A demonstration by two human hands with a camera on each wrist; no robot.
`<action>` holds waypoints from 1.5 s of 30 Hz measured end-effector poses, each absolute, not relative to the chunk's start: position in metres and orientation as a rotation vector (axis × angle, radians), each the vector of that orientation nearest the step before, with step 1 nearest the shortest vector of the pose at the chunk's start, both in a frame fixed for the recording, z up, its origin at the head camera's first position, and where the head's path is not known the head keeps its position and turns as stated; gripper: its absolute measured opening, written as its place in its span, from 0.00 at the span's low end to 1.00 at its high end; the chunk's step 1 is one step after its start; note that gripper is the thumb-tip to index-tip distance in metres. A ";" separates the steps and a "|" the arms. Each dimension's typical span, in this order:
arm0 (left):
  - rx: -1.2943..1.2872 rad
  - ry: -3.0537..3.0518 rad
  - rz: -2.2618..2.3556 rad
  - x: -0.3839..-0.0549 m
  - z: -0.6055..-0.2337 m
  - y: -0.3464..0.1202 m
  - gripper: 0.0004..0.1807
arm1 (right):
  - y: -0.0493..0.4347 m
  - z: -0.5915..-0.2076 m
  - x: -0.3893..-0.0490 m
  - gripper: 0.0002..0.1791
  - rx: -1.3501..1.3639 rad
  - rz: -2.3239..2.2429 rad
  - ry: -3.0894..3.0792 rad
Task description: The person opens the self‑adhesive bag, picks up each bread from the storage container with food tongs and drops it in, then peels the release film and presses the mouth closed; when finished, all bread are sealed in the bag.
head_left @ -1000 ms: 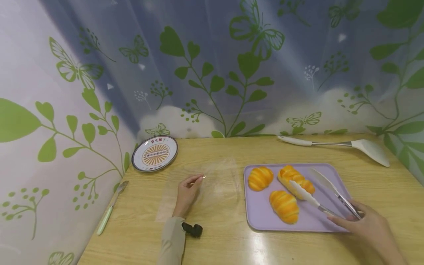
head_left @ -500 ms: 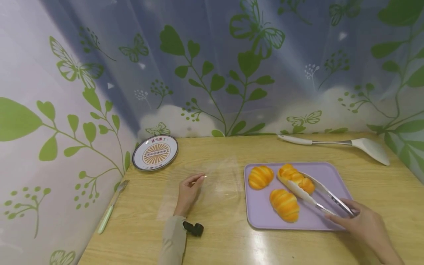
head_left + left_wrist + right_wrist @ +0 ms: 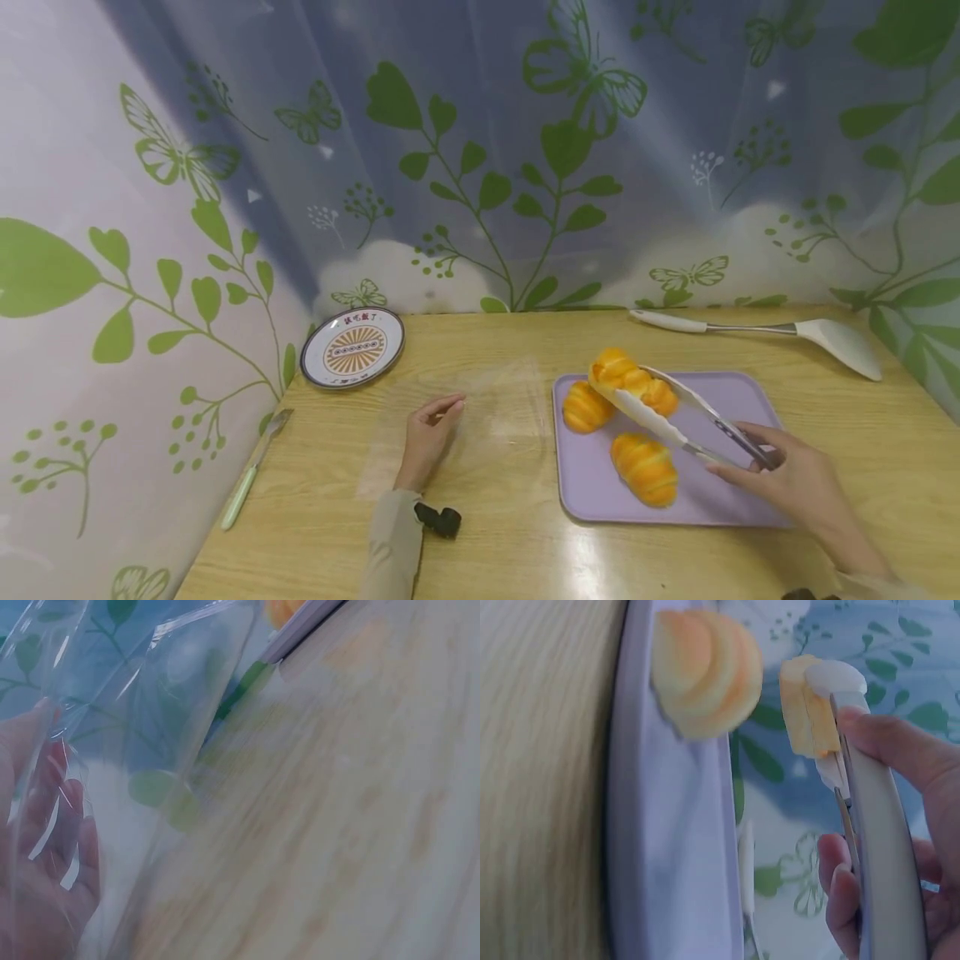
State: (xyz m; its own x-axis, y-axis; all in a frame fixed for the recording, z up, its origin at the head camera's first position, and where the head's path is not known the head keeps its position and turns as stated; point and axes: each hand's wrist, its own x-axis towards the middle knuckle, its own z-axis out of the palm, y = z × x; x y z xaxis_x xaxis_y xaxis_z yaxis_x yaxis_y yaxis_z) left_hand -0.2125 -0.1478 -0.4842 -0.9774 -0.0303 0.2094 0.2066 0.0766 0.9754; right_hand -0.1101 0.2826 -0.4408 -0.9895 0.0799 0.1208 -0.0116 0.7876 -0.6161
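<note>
In the head view my right hand (image 3: 795, 479) holds a pair of tongs (image 3: 727, 429) with white tips. The tips squeeze a braided bread roll (image 3: 618, 371), raised above the lilac tray (image 3: 720, 504). Two striped, croissant-like rolls lie on that tray, one roll (image 3: 585, 410) partly behind the raised one, the other roll (image 3: 643, 471) nearer the front. My left hand (image 3: 425, 442) pinches a clear plastic bag (image 3: 498, 421) over the table. Up close in the left wrist view, the bag (image 3: 172, 690) stands up in front of the fingers (image 3: 64, 825).
A round patterned plate (image 3: 352, 348) sits at the back left, with a green-handled fork (image 3: 251, 479) in front of it. Behind the tray lies a white-headed spatula (image 3: 836, 342). A leaf-printed curtain (image 3: 480, 167) closes off the back of the wooden table (image 3: 510, 550).
The tongs closed on the braided roll, then lifted it and carried it leftward off its spot on the tray. My left hand stays nearly still with the bag.
</note>
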 end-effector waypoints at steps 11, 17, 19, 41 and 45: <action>-0.200 -2.257 -1.909 -0.213 -0.480 -0.143 0.11 | 0.229 -0.426 -0.138 0.34 0.296 0.955 -2.807; -0.198 -2.308 -1.848 -0.225 -0.495 -0.139 0.10 | 0.209 -0.420 -0.155 0.36 0.484 0.826 -2.862; -0.220 -2.321 -1.848 -0.228 -0.499 -0.139 0.09 | 0.203 -0.419 -0.161 0.36 0.552 0.775 -2.867; -0.430 -2.346 -1.891 -0.221 -0.485 -0.131 0.08 | 0.172 -0.418 -0.191 0.36 0.849 0.821 -2.955; -0.422 -2.327 -1.878 -0.220 -0.482 -0.129 0.06 | 0.164 -0.420 -0.199 0.37 0.843 0.708 -2.953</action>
State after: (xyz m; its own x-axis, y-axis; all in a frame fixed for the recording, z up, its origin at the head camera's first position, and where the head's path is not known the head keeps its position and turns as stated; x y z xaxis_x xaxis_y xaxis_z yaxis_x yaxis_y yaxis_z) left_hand -0.2204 -0.1289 -0.4824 -0.9538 0.1390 0.2663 0.2897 0.1909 0.9379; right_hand -0.1988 0.1640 -0.4196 -0.8569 -0.5033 0.1111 -0.4990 0.7559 -0.4238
